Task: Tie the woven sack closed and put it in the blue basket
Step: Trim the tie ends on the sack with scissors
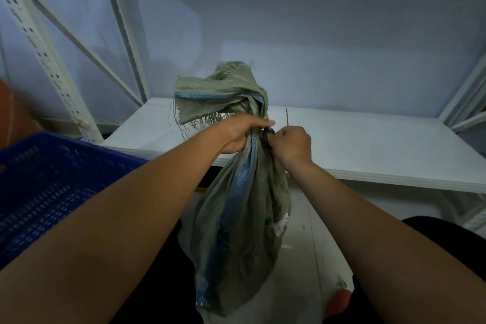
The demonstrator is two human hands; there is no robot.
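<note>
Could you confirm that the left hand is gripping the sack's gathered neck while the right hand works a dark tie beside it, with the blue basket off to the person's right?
Not quite: the basket is on the person's left, as the head view shows. The rest holds: the left hand grips the gathered neck of the sack while the right hand works a dark tie beside it.

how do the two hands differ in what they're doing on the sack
The left hand wraps the gathered neck of the sack from the left side; the right hand is a closed fist against the neck's right side. The left hand holds only cloth; the right hand pinches a dark tie. Both sit level at the neck, in front of the white table.
</note>
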